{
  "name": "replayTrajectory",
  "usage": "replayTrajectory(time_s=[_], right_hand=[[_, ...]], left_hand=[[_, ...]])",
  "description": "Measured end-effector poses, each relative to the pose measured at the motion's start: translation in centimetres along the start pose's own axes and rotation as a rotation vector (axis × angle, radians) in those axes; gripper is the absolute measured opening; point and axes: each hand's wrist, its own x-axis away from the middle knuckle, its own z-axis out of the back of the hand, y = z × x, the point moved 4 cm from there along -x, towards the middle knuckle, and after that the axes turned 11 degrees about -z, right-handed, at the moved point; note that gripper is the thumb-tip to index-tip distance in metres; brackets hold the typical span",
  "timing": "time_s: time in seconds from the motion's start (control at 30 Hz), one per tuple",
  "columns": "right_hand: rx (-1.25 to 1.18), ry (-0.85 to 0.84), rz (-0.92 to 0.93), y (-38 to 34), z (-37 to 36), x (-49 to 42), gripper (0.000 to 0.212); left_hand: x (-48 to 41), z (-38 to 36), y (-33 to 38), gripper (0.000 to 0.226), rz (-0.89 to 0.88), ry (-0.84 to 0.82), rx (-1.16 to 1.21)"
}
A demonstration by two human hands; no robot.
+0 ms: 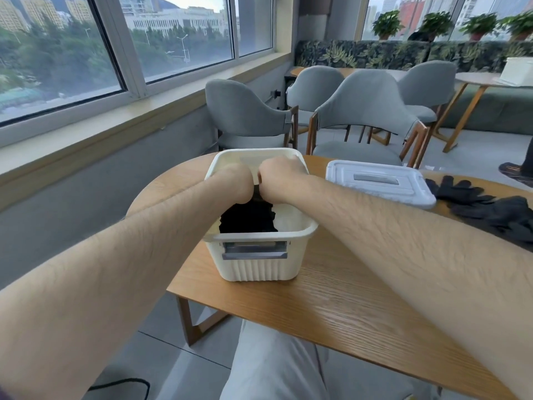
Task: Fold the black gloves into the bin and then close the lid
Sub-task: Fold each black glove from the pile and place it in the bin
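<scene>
A cream ribbed bin [256, 267] with a grey handle stands on the wooden table [331, 307]. Both my hands reach down into it. My left hand [236, 183] and my right hand [279, 180] sit side by side over the bin's middle, fingers curled downward onto a folded black glove [248, 217] that lies inside. The fingertips are hidden behind the knuckles. The bin's white lid [377, 183] lies flat on the table to the right. More black gloves [490, 206] lie loose beyond the lid at the table's right edge.
Several grey upholstered chairs [363, 111] stand behind the table. A window ledge [115, 122] runs along the left. Another table [484, 79] with a white box is at the back right. My grey-trousered legs [274, 365] are under the table's near edge.
</scene>
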Motion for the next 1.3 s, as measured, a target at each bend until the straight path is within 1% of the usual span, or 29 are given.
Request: replayTrajectory(time_s=[0.03, 0.1, 0.13, 0.17, 0.2, 0.27, 0.3, 0.33, 0.37, 0.43, 0.5, 0.57, 0.67, 0.8, 0.87, 0.97, 1.0, 1.07, 1.1, 1.13, 1.2, 1.27, 1.3], right_hand=[[-0.059, 0.07, 0.015, 0.6, 1.0, 0.5, 0.013], [-0.189, 0.212, 0.013, 2.9, 1.8, 1.4, 0.022], [-0.284, 0.258, 0.003, 3.9, 1.9, 1.9, 0.024], [-0.38, 0.308, -0.025, 5.6, 2.3, 2.8, 0.025], [-0.472, 0.353, -0.055, 7.2, 2.2, 3.7, 0.025], [-0.611, 0.402, -0.136, 10.7, 1.5, 5.3, 0.028], [-0.643, 0.41, -0.181, 12.3, 1.0, 6.3, 0.031], [-0.673, 0.417, -0.225, 14.0, 0.3, 7.2, 0.034], [-0.706, 0.42, -0.259, 15.6, -0.4, 8.2, 0.038], [-0.756, 0.408, -0.326, 18.7, -1.8, 10.1, 0.042], [-0.763, 0.384, -0.405, 21.7, -3.7, 11.6, 0.043], [-0.799, 0.34, -0.479, 24.4, -6.0, 12.9, 0.043], [-0.839, 0.28, -0.559, 27.6, -9.7, 14.7, 0.041], [-0.803, 0.188, -0.626, 30.1, -14.0, 16.4, 0.042], [-0.823, 0.208, -0.664, 30.8, -15.6, 16.5, 0.042], [-0.826, 0.269, -0.672, 31.0, -17.1, 16.2, 0.041], [-0.799, 0.286, -0.656, 31.0, -17.3, 15.9, 0.038], [-0.707, 0.314, -0.644, 31.2, -17.7, 15.2, 0.025], [-0.635, 0.308, -0.659, 31.5, -17.7, 15.0, 0.017], [-0.542, 0.29, -0.695, 31.8, -17.7, 14.7, 0.017], [-0.395, 0.237, -0.808, 32.8, -18.0, 13.9, 0.034], [-0.355, 0.187, -0.898, 33.3, -18.0, 13.3, 0.046], [-0.344, 0.167, -0.92, 33.5, -18.1, 13.1, 0.049]], left_hand=[[-0.1, 0.6, 0.4, 0.01, -0.018, 0.042, -0.007], [0.1, 1.7, 1.9, 0.017, -0.029, 0.104, 0.006], [0.6, 2.4, 2.8, 0.02, -0.057, 0.15, 0.023], [0.7, 2.9, 4.3, 0.022, -0.127, 0.196, 0.011], [0.9, 3.4, 5.5, 0.022, -0.147, 0.286, 0.088], [1.5, 4.5, 8.2, 0.025, -0.191, 0.468, 0.103], [1.6, 4.7, 10.1, 0.029, -0.237, 0.531, 0.075], [1.8, 4.5, 12.2, 0.031, -0.272, 0.561, 0.114], [1.8, 4.2, 14.4, 0.03, -0.315, 0.543, 0.127], [1.8, 2.6, 18.7, 0.025, -0.394, 0.49, 0.257], [1.3, 0.2, 22.0, 0.026, -0.459, 0.418, 0.375], [0.8, -2.9, 24.3, 0.033, -0.493, 0.347, 0.491], [-0.4, -7.6, 26.5, 0.03, -0.497, 0.263, 0.625], [-2.3, -11.9, 27.2, 0.03, -0.455, 0.247, 0.705], [-3.0, -13.2, 27.4, 0.031, -0.455, 0.25, 0.684], [-3.9, -14.4, 27.7, 0.03, -0.462, 0.31, 0.669], [-4.1, -14.8, 27.6, 0.029, -0.461, 0.332, 0.665], [-4.6, -15.4, 27.7, 0.028, -0.484, 0.356, 0.67], [-4.6, -15.6, 27.6, 0.027, -0.502, 0.359, 0.678], [-4.5, -15.6, 27.6, 0.027, -0.518, 0.35, 0.683], [-4.6, -15.7, 27.7, 0.026, -0.544, 0.33, 0.694], [-4.4, -15.7, 27.5, 0.026, -0.558, 0.311, 0.709], [-4.2, -15.6, 27.5, 0.026, -0.563, 0.306, 0.72]])
